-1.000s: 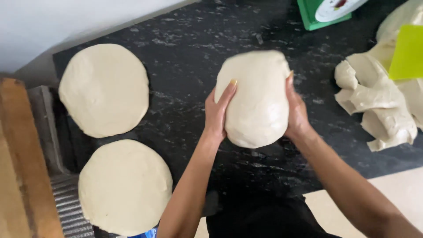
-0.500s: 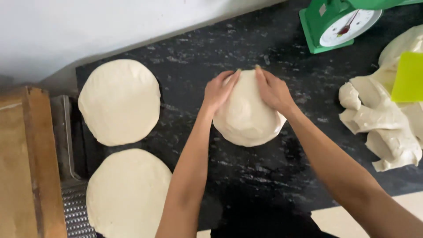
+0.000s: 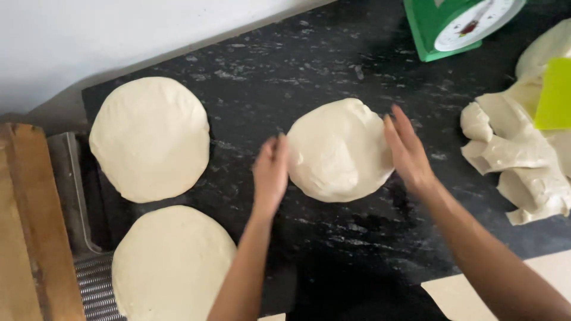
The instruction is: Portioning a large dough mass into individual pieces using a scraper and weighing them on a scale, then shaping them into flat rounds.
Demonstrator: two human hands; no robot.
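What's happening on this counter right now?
A person is shaping a round of dough on a dark speckled counter. The left hand and right hand are open at either side of it, at its edges. Two flattened dough discs lie to the left, one further back and one nearer. A pile of uncut dough with a yellow-green scraper sits at the right, and a green kitchen scale stands at the back.

Dough round [image 3: 339,151] lies mid-counter [image 3: 333,59], left hand [image 3: 270,172] touching its left edge, right hand [image 3: 407,148] against its right edge. Two flattened discs sit to the left: one [image 3: 150,138] farther back, one [image 3: 172,264] nearer. Scale [image 3: 458,24] stands behind, to the right. Dough scraps [image 3: 517,160] lie far right, with a scraper [image 3: 554,95] on them. Wooden board [image 3: 30,238] at far left.
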